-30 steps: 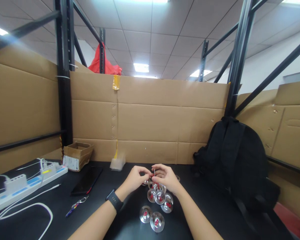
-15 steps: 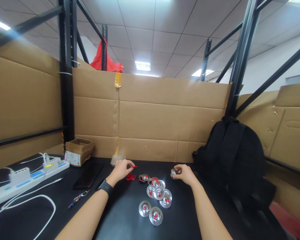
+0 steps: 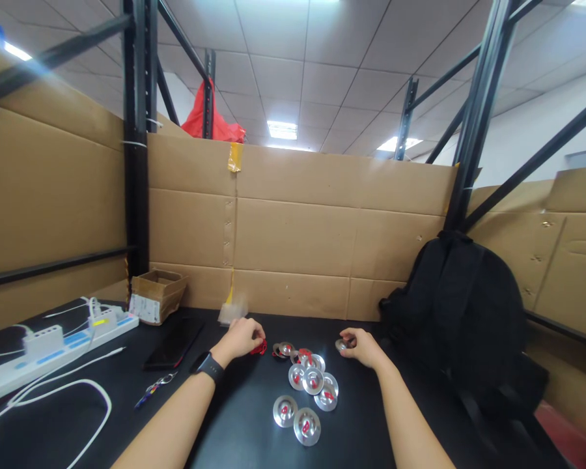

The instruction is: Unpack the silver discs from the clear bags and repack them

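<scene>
Black table (image 3: 239, 423), overlapping metal discs (image 3: 312, 382) at centre. Right hand (image 3: 363, 347): fingers curled at a single disc (image 3: 340, 344). Left hand (image 3: 241, 338): fingertips at red cords (image 3: 259, 349); either grip uncertain. A careless brush could scatter discs; tugging could tangle cords.

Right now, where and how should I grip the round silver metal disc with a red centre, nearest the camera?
Probably pinch the nearest disc by its right rim, approaching from the right: its left edge meets a neighbouring silver disc; its right edge is exposed.
</scene>
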`<action>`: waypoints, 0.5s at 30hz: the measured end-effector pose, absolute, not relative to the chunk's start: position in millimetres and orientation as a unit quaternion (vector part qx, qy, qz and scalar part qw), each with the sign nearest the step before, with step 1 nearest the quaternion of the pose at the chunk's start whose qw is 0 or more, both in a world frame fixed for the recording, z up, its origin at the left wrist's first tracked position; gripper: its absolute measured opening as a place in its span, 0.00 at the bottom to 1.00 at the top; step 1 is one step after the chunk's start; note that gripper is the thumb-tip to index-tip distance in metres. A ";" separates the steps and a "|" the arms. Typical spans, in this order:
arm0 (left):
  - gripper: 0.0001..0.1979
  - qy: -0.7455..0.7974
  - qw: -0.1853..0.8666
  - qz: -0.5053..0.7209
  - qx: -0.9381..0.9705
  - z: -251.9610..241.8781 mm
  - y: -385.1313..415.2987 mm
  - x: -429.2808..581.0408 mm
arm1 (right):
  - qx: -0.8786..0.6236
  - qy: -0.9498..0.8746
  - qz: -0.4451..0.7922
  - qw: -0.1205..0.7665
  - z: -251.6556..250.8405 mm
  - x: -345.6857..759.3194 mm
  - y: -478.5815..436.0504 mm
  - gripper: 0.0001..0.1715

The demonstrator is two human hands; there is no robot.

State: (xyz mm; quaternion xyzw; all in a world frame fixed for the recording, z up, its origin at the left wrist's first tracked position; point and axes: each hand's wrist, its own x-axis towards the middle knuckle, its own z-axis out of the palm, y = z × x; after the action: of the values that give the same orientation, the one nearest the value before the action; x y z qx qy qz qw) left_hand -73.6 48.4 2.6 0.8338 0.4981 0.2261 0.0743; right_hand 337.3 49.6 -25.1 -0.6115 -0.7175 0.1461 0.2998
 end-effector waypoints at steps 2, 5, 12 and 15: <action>0.08 0.499 0.074 0.224 0.834 1.1 49.4 -73.6 | -0.612 -0.715 0.147 0.302 -26.7 337.4 49.5 0.30; 0.08 0.501 0.082 0.219 0.833 -0.4 50.5 -73.3 | -0.615 -0.716 0.146 0.298 -24.2 335.0 46.4 0.29; 0.08 0.516 0.088 0.186 0.832 0.8 49.1 -73.0 | -0.498 -0.784 0.174 0.327 14.3 287.2 16.3 0.22; 0.08 0.514 0.086 0.185 0.833 0.4 49.1 -73.3 | -0.435 -0.831 0.204 0.280 22.8 258.3 3.7 0.21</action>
State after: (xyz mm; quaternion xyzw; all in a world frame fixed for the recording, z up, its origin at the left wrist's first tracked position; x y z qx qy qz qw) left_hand -73.3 49.1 0.4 0.8334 0.5137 0.1848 0.0857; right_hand 258.3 3.7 22.8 -0.4353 -0.8310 0.2043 0.2796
